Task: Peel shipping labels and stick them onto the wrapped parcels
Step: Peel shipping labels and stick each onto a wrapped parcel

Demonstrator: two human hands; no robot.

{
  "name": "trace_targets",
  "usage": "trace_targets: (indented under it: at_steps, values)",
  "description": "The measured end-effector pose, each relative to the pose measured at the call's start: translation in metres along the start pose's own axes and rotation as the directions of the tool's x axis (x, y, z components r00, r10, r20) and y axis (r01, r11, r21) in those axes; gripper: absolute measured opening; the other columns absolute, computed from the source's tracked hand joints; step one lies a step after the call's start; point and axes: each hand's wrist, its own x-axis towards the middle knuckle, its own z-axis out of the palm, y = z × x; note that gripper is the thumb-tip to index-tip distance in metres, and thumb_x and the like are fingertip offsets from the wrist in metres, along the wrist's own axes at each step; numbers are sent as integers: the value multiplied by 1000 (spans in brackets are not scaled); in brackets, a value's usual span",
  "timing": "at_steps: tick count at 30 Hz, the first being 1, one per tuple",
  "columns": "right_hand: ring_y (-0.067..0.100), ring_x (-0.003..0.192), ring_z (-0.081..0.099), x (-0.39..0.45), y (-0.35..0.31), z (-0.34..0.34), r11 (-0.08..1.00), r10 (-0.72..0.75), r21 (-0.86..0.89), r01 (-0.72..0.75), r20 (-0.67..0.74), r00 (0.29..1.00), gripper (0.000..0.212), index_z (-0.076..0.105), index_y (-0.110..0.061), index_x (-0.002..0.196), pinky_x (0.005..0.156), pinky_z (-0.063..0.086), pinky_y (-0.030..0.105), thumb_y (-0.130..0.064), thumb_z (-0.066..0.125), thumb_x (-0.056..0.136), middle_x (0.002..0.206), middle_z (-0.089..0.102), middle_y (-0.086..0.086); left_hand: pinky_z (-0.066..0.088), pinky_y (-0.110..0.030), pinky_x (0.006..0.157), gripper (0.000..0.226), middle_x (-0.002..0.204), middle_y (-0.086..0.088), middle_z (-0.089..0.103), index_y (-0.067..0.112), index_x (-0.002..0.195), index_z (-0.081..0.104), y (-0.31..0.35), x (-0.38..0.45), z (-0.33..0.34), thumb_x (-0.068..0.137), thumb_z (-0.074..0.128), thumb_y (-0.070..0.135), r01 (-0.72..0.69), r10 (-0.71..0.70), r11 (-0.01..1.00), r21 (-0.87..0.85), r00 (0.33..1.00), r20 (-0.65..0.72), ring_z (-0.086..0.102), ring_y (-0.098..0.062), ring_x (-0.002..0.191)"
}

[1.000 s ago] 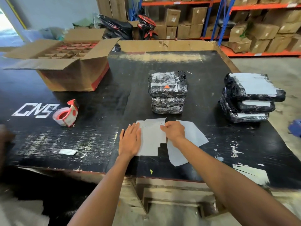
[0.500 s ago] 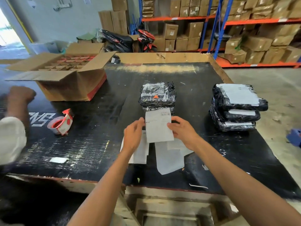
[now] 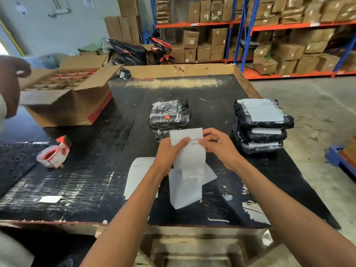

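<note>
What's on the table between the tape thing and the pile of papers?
Nothing: in the head view, only bare black table lies between the tape dispenser and the loose label sheets.

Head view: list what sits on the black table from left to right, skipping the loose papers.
Red-and-white tape dispenser → open brown cardboard box → middle stack of black wrapped parcels → white shipping label held in both hands → right stack of labelled black parcels.
</note>
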Motion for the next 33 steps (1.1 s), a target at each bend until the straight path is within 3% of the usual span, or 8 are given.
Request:
trace_targets:
  at_steps: [4, 9, 12, 16, 33]
  values:
    - [27, 83, 68, -3, 1, -4, 999, -6, 41, 5, 12, 1000, 10, 69, -11, 103, 79, 60, 41, -9, 69, 94, 94, 73, 22, 60, -43, 87, 21, 99, -2, 78, 14, 106, 74, 5, 5, 3, 86, 78, 19, -26, 26, 996, 88, 1000, 1, 75, -22, 92]
    - [16, 68, 67, -5, 0, -6, 998, -14, 62, 16, -37, 999, 9, 67, -11, 92, 64, 57, 26, -2, 69, 92, 79, 74, 9, 61, -42, 85, 17, 98, -3, 79, 15, 103, 75, 11, 2, 4, 86, 77, 17, -35, 30, 992, 119, 999, 45, 76, -21, 89]
    - [18, 68, 67, -6, 0, -6, 996, -13, 84, 16, -37, 999, 5, 68, -9, 95, 65, 57, 27, -7, 64, 96, 82, 75, 11, 61, -42, 84, 16, 97, -2, 79, 15, 103, 75, 12, 3, 3, 87, 77, 19, -30, 24, 991, 129, 999, 46, 76, -22, 89]
    - [22, 68, 69, -7, -2, -8, 996, -13, 87, 17, -48, 999, 15, 69, -10, 95, 65, 56, 31, -12, 56, 101, 85, 74, 13, 61, -38, 82, 16, 97, -3, 79, 14, 103, 75, 15, 2, -1, 88, 76, 19, -37, 24, 984, 172, 997, 75, 76, -19, 87]
    - [26, 71, 72, -7, 6, -15, 1000, -17, -23, 17, 8, 1000, 14, 69, -4, 94, 67, 59, 33, -7, 56, 100, 84, 74, 17, 60, -39, 86, 18, 96, 0, 79, 14, 102, 77, 18, 1, -7, 85, 78, 20, -40, -2, 953, 300, 991, 137, 76, -19, 89]
